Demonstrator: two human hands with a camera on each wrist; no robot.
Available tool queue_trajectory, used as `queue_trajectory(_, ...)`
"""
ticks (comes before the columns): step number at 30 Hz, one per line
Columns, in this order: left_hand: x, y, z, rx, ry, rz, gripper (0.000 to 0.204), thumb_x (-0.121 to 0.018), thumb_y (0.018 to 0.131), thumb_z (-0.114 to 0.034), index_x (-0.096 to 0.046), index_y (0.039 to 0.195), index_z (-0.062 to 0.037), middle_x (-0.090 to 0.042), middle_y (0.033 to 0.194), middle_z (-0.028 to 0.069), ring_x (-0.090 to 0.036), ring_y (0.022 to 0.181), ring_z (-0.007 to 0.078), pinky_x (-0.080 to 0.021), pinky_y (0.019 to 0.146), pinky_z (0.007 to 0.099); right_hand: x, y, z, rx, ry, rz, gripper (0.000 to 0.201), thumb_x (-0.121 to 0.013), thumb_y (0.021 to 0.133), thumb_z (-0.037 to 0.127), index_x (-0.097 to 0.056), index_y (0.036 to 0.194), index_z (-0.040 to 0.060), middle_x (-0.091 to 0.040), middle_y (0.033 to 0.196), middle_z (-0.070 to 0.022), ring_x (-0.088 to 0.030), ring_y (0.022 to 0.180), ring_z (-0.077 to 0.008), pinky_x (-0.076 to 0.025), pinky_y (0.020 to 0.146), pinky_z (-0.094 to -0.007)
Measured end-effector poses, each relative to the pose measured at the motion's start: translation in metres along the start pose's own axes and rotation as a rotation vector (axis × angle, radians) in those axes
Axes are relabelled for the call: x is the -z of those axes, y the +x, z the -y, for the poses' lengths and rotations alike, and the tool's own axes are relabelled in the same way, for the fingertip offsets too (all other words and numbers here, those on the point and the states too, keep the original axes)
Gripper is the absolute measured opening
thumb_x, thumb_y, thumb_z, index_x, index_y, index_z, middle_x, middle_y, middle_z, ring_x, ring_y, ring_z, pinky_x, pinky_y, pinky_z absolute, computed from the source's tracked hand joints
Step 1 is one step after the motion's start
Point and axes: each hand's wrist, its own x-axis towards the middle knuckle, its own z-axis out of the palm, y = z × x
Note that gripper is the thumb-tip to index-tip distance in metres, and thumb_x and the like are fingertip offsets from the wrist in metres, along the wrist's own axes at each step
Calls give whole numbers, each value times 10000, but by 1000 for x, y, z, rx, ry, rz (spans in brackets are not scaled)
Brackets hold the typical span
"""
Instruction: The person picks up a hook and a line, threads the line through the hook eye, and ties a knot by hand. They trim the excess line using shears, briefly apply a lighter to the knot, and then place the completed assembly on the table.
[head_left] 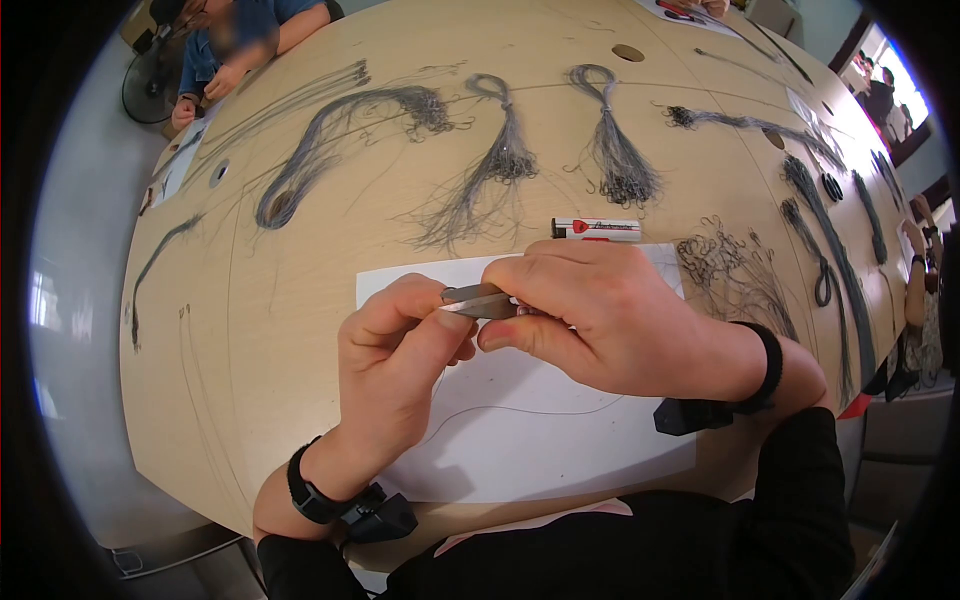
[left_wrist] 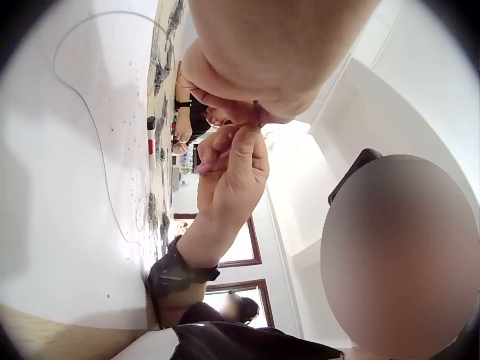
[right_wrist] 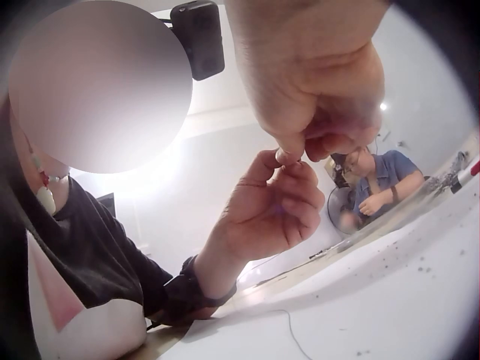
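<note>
In the head view my right hand (head_left: 620,310) grips a small two-bladed silver metal tool (head_left: 485,304), whose blades point left. The left hand (head_left: 392,355) holds its thumb and forefinger pinched together right at the blade tips. What those fingertips pinch is mostly hidden; a thin grey line (head_left: 492,407) runs out below the hands and curves over the white paper (head_left: 560,455). The left wrist view shows the same line (left_wrist: 96,127) in a wide loop on the sheet. Both hands are raised above the paper, fingertips close together.
Bundles of grey line with dark hooks (head_left: 625,180) lie across the table (head_left: 330,240). A tangled heap of hooks (head_left: 735,265) sits right of the paper. Behind the hands is a white labelled tube (head_left: 605,230). Another person (head_left: 250,45) sits at the far left.
</note>
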Motion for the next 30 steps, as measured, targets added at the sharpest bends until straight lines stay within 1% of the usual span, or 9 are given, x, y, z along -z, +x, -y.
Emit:
queue_trajectory(3, -1, 1, -2, 28, 26, -9, 64, -527, 812, -28, -569, 861, -20, -552, 767, 32, -515, 656, 87, -413, 573, 207, 1, 0, 0, 2, 2, -7, 188, -632, 714, 99, -549, 864, 21, -493, 621, -77, -488, 557, -223, -377, 498, -309)
queue_trajectory(5, -1, 1, -1, 33, 11, 0, 57, -526, 814, -30, -568, 850, -19, -553, 768, 31, -515, 653, 84, -413, 569, 205, 2, 0, 2, -46, 19, 67, 181, -570, 770, 165, -505, 808, 1, -515, 683, -121, -509, 672, -291, -407, 588, -363)
queue_trajectory(12, -3, 1, -4, 48, 31, -1, 43, -534, 819, -52, -564, 809, -22, -558, 772, 26, -517, 646, 76, -429, 570, 206, 6, 2, 7, -168, 72, -26, 201, -599, 756, 175, -509, 790, -1, -506, 656, -108, -500, 613, -267, -400, 545, -322)
queue_trajectory(14, -2, 3, -4, 43, 18, -6, 48, -539, 819, -60, -565, 808, -22, -561, 778, 26, -518, 649, 74, -432, 575, 208, 15, 6, 8, -301, 141, 31, 249, -616, 751, 102, -531, 951, -22, -510, 670, -36, -447, 569, -76, -347, 514, -207)
queue_trajectory(15, -3, 2, -3, 54, 1, -11, 53, -543, 819, -69, -566, 807, -22, -564, 784, 27, -518, 652, 72, -436, 580, 210, 16, 5, 10, -335, 200, 18, 253, -578, 770, 57, -515, 998, -34, -501, 689, -12, -420, 597, -32, -336, 519, -189)
queue_trajectory(18, -3, 1, -2, 64, 11, 3, 47, -548, 817, -62, -567, 818, -20, -567, 799, 27, -519, 657, 69, -439, 586, 208, 9, 2, 8, -367, 383, -86, 259, -575, 771, 39, -500, 1005, -44, -514, 733, -9, -407, 608, -18, -337, 529, -166)
queue_trajectory(21, 0, 2, 3, 18, 49, 75, 40, -544, 816, -44, -568, 834, -17, -566, 805, 29, -516, 665, 69, -439, 588, 205, 8, 4, 13, -372, 477, -73, 247, -573, 768, 23, -492, 989, -51, -536, 756, -16, -417, 619, -12, -352, 542, -154)
queue_trajectory(24, 1, 1, 6, 60, 78, 104, 45, -541, 816, -32, -569, 847, -16, -565, 806, 33, -513, 672, 72, -438, 593, 201, 5, 3, 13, -362, 419, -3, 226, -568, 770, 29, -495, 969, -46, -555, 755, -19, -430, 620, -11, -367, 548, -154)
queue_trajectory(30, -1, 0, 4, 144, 8, 146, 57, -534, 826, -55, -567, 842, -11, -567, 798, 36, -514, 683, 78, -439, 605, 206, 4, 4, 5, -358, 381, -41, 202, -564, 782, 39, -497, 957, -38, -535, 720, -8, -442, 617, -20, -376, 547, -162)
